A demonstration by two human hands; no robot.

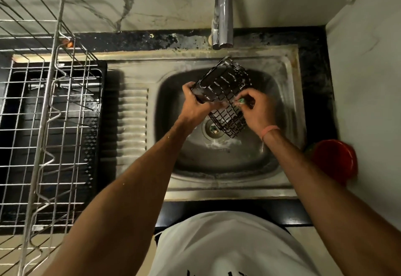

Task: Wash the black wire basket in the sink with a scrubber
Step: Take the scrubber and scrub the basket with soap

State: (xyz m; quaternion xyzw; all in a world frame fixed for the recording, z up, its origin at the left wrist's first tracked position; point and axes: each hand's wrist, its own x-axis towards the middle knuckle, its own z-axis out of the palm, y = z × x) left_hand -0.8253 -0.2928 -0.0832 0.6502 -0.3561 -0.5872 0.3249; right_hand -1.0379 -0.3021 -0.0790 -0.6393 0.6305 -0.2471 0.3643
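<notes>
The black wire basket [225,89] hangs tilted over the steel sink [288,93], streaked with white soap foam. My left hand [195,104] grips its left rim, fingers curled round the edge. My right hand [257,110] pinches a small green scrubber [241,101] and holds it against the basket's right side wires. Most of the scrubber is hidden by my fingers. The basket's lower end sits above the drain [213,129].
A curved steel tap [223,15] stands behind the basin, no water running. A metal dish rack [50,110] over a black tray fills the left counter. A red container [335,160] sits at the right by the wall. Foam lies near the drain.
</notes>
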